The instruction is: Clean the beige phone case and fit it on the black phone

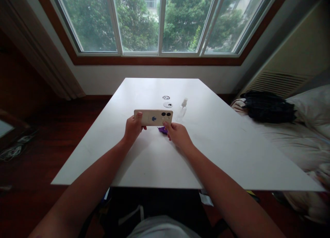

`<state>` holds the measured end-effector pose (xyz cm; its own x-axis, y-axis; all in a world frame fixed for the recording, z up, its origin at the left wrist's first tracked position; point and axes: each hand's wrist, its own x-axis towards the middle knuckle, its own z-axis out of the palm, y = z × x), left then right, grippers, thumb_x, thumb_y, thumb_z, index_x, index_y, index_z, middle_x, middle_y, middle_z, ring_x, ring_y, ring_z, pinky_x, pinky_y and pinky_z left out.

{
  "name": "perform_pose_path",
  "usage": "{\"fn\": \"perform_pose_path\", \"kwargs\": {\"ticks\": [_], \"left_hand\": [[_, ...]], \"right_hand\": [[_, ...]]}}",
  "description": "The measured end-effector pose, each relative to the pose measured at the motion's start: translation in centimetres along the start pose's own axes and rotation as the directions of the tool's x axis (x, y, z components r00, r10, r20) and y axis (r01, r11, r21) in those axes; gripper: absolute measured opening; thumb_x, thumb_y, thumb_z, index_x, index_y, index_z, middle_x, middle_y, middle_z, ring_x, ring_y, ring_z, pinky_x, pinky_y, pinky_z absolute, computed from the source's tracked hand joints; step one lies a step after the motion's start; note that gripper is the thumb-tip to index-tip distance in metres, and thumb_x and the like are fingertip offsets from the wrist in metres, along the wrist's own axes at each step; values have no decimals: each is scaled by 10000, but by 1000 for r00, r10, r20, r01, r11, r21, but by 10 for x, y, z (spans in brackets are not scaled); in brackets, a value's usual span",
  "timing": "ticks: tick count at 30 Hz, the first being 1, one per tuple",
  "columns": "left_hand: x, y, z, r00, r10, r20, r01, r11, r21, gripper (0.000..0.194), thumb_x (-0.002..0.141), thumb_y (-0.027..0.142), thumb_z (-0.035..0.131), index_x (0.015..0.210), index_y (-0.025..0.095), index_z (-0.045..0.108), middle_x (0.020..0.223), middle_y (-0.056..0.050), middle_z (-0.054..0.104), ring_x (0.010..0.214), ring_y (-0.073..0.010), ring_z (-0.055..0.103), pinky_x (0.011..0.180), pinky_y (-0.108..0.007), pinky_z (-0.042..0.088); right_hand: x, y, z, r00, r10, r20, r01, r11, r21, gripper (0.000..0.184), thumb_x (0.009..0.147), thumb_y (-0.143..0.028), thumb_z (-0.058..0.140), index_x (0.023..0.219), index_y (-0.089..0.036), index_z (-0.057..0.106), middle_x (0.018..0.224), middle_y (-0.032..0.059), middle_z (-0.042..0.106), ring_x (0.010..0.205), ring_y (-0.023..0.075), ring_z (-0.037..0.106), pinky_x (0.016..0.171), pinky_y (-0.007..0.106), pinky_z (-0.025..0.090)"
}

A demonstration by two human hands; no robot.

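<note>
A cream-coloured smartphone (146,118) is held sideways above the table, its back with two dark camera lenses and a small blue mark facing me. My left hand (133,127) grips the left end, thumb on the back. At the right end, my right hand (177,133) pinches the lower corner near the lenses. Below the phone a purple item (162,130), perhaps a cloth, lies partly hidden by the phone and right hand. Just behind and to the right stands a clear spray bottle (183,108). Two small round flat pieces (167,105) lie beyond the phone.
The white table (219,155) reaches toward a wide window (160,24). A black bag (269,106) rests on a light-covered bed (281,141) at the right. Cables (14,152) lie on the dark wooden floor at the left, below a curtain (48,59).
</note>
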<state>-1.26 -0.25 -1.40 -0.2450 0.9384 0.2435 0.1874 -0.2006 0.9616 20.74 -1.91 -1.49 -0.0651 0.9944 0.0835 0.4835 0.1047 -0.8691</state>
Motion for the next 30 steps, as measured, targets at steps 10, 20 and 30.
{"fn": "perform_pose_path", "kwargs": {"ticks": [10,20,30], "left_hand": [[-4,5,1,1000,15,0,-15,1000,18,613,922,733,506,737,154,580,489,-47,617,368,-101,460,365,-224,312],[-3,-1,2,942,155,299,-90,971,-223,898,818,877,489,1111,45,663,797,-147,734,510,-115,544,472,-251,433],[-14,24,-1,686,-37,726,376,872,-312,918,880,880,305,1372,182,642,1277,-195,669,830,-202,655,644,-301,520]], "right_hand": [[2,5,1,999,28,25,-30,996,80,683,885,-811,501,714,-172,671,581,58,675,492,168,622,473,260,419],[10,-1,-2,998,0,-70,38,837,545,553,814,-699,715,1025,-191,656,926,93,752,835,238,762,445,235,558],[13,-4,-10,997,7,-82,44,797,602,528,807,-671,742,1021,-199,642,979,97,758,863,238,763,440,222,555]]}}
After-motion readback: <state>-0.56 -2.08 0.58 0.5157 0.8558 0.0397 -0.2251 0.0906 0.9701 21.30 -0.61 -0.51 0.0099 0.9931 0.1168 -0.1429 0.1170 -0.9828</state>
